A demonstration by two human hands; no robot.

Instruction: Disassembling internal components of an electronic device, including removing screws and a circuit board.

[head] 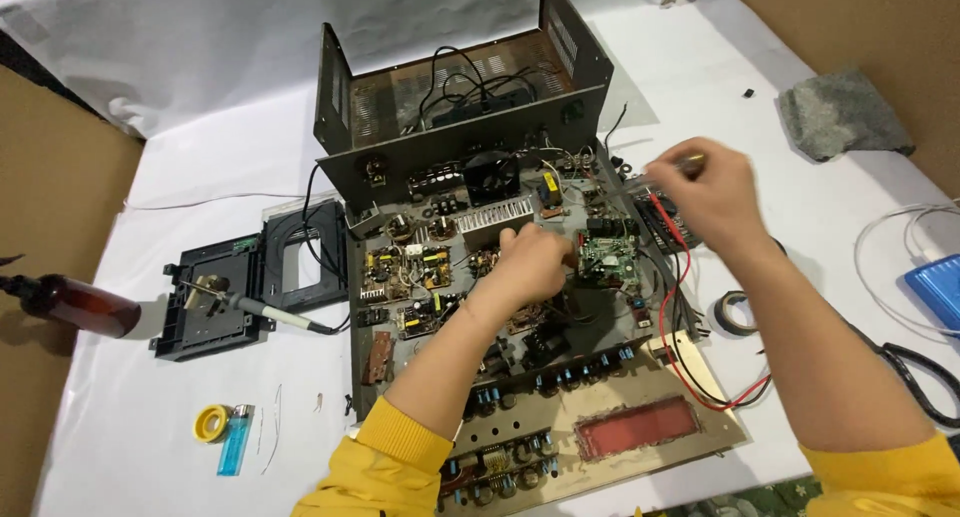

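While pinching: right grip (712, 192), screwdriver (660, 174).

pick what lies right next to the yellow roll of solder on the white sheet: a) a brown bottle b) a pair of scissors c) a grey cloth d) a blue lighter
d: the blue lighter lies just beside the yellow roll of solder near the lower left of the white sheet; the grey cloth and brown bottle lie well away from it.
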